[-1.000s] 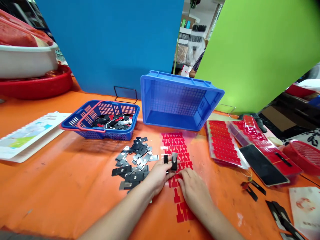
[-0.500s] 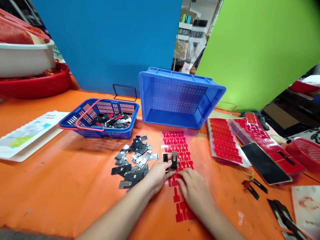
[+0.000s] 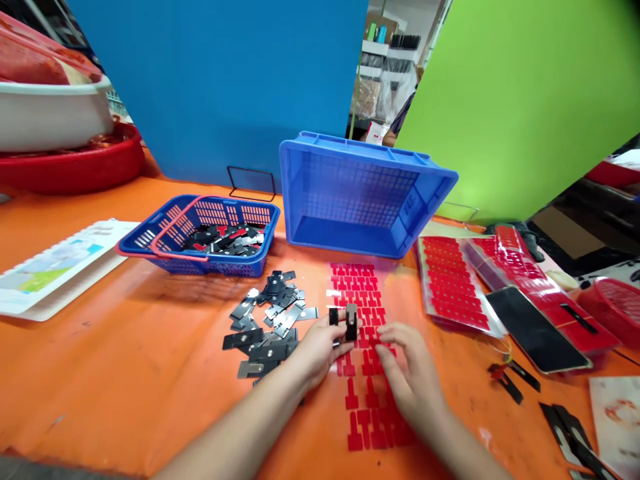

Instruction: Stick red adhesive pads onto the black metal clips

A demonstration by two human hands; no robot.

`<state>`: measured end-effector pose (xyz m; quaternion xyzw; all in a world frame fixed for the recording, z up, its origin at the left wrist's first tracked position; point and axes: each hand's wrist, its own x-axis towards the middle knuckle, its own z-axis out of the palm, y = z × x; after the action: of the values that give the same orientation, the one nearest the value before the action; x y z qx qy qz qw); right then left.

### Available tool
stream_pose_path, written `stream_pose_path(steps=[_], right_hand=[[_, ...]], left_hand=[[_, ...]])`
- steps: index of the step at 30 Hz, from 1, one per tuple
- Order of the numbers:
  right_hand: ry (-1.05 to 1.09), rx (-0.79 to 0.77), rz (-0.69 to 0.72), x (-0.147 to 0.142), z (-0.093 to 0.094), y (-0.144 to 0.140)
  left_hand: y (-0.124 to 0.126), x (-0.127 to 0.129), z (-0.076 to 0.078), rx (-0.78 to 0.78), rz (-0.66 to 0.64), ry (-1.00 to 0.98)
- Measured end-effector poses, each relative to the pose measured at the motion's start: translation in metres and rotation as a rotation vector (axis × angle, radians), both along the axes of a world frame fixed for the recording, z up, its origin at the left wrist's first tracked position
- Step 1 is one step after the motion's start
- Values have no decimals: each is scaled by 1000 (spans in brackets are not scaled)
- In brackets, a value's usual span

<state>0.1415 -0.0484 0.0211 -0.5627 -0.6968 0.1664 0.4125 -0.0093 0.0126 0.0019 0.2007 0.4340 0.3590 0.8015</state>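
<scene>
two hands work over a clear sheet of red t-shaped stickers (image 3: 361,313). left hand (image 3: 316,350) pinches a small black metal clip (image 3: 351,323) upright at the sheet's left edge; right hand (image 3: 413,373) rests on the sheet, fingers loosely spread.

Blue crate (image 3: 360,200) tipped on side behind; blue basket (image 3: 200,237) with dark parts left; phone (image 3: 537,330) right; orange bench (image 3: 125,347).

Glossy metal clips (image 3: 267,320), plastic mesh basket (image 3: 200,233)
</scene>
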Motion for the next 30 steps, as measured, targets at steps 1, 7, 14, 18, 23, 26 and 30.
stream_pose_path(steps=[1,7,14,18,23,26,30], right_hand=[[96,-42,-34,1,3,7],[476,-192,-92,-1,-7,45],[543,-253,-91,1,-34,47],[519,-280,-54,0,-33,47],[443,-292,9,-6,-30,45],[382,-274,12,-9,-30,44],[300,-259,9,-9,-29,43]], left_hand=[[0,0,-1,1,6,-8],[1,-3,0,-11,-3,-31],[1,-4,7,-33,-26,2],[0,-3,9,-49,-24,23],[-1,-2,9,-30,-25,47],[-2,-1,6,-10,-37,49],[-3,-1,1,-5,-27,37]])
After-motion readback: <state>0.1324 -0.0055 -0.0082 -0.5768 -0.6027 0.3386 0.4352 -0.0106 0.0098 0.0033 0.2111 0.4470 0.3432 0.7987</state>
